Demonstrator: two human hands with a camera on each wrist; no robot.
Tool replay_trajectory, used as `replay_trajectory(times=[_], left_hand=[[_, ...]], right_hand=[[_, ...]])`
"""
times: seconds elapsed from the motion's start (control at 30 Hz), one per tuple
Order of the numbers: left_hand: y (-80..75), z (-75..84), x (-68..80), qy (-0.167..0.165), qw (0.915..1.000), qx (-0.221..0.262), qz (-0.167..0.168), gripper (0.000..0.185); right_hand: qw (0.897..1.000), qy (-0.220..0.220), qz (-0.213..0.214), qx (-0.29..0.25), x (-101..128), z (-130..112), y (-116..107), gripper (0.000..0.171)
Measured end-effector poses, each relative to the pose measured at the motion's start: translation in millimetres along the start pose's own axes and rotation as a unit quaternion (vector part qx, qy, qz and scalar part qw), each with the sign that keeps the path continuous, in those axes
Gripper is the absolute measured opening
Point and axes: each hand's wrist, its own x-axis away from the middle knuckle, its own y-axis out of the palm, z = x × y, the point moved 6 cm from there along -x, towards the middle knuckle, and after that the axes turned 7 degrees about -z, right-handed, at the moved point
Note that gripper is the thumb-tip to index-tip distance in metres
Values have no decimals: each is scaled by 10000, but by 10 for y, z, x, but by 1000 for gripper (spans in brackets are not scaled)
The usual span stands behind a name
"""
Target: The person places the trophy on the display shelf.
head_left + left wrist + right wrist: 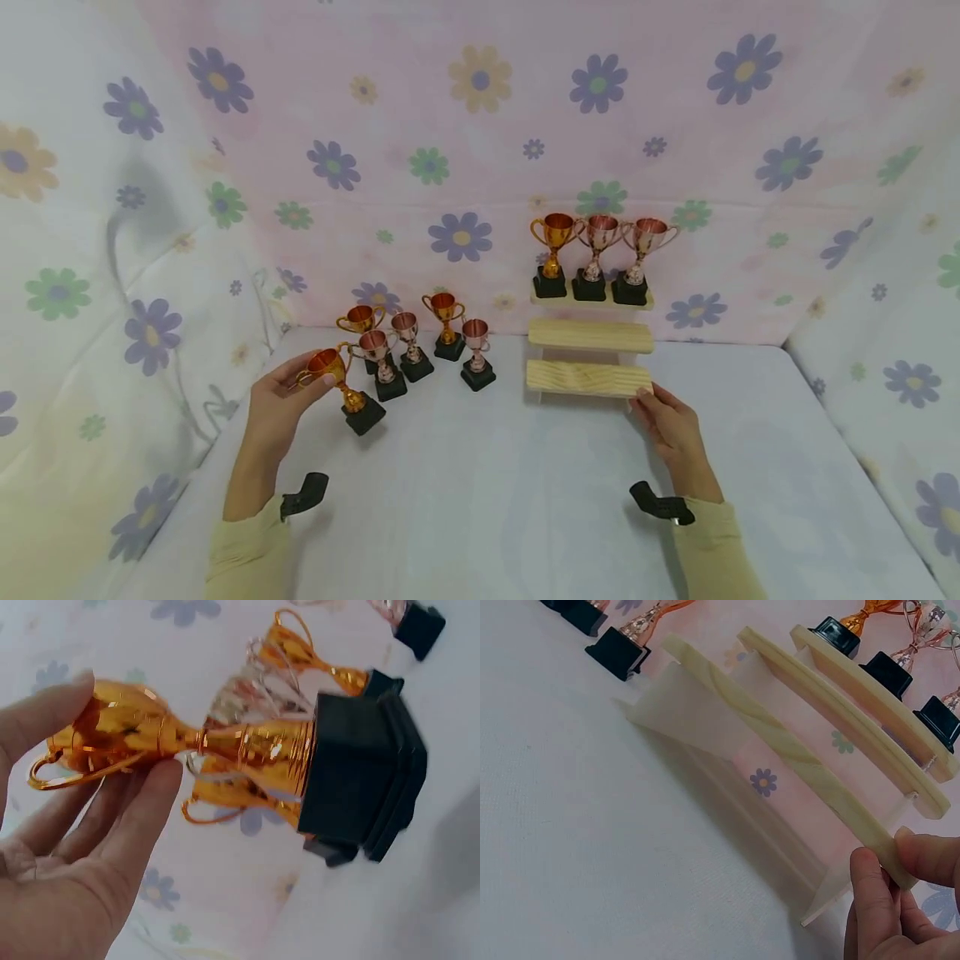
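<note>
My left hand (277,408) grips a gold trophy cup (351,401) by its bowl, thumb on one side and fingers on the other. The cup leans, its black base (360,769) pointing away from the palm in the left wrist view. My right hand (675,429) pinches the right end of the lowest board (585,379) of a three-step wooden display stand, thumb on top and fingers below. On the top board (592,302) stand one gold trophy (555,237) and two rose-coloured trophies (600,237), side by side. The middle board (588,336) and the lowest one bear nothing.
Several more gold and rose trophies stand on the white table (480,500) just beyond my left hand, among them a gold one (446,321) and a rose one (477,350). A flowered cloth backdrop (465,167) rises behind and at both sides.
</note>
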Motion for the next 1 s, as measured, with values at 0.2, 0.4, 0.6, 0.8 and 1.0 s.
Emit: replay_trajectory(times=[0.2,0.4,0.6,0.8,1.0], left_hand=[[415,140,36,763,9953,-315,-509,51],[1070,126,50,1852,9776,-552,-833,45],[1796,80,89,2154,9576,-137,-1907,48],[2396,87,149,1860,9434,-130,-2742,48],[2802,229,166,1919,9246,-138,-3287,49]], right_hand=[[10000,47,-4,-35,-7,6,-18,70],[10000,1,-1,-88,-5,8,-12,70],[9998,-80,-17,-173,-23,21,7,71],[9998,-90,27,-191,-26,21,-9,67],[9997,-93,-9,-243,-21,6,-3,65]])
